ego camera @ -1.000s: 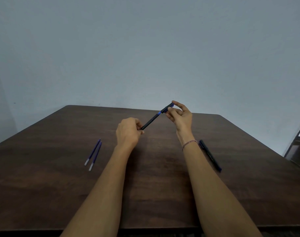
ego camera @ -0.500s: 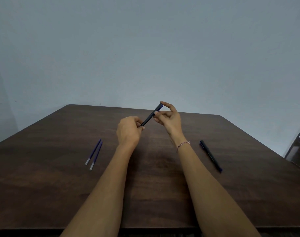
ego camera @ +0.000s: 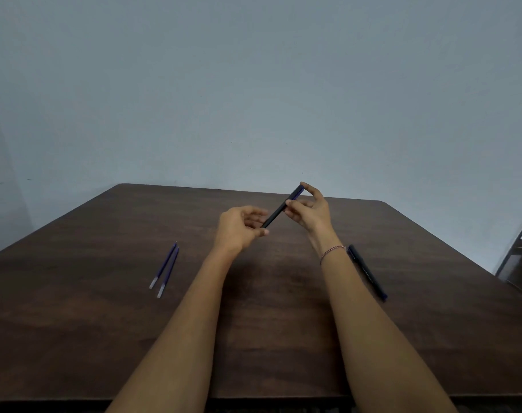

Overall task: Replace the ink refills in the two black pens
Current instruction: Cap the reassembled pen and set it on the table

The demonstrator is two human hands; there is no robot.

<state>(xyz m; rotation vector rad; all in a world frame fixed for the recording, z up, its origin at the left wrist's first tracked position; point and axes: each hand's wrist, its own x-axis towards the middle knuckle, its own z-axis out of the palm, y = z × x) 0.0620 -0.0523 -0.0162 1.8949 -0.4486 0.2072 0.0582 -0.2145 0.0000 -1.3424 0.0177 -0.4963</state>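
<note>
Left hand (ego camera: 242,229) at frame centre, fingers curled, thumb under lower end of black pen (ego camera: 279,210), pinching it. Right hand (ego camera: 313,211) just right of it, thumb and fingers pinching pen's upper end, index fingertip on its tip. Pen tilted, rising toward upper right, above desk (ego camera: 90,338); blue visible at upper end. Bracelet (ego camera: 332,251) on right wrist. Second black pen (ego camera: 367,274) flat on desk, just right of right forearm. Two blue refills (ego camera: 164,269) side by side, left of centre.
</note>
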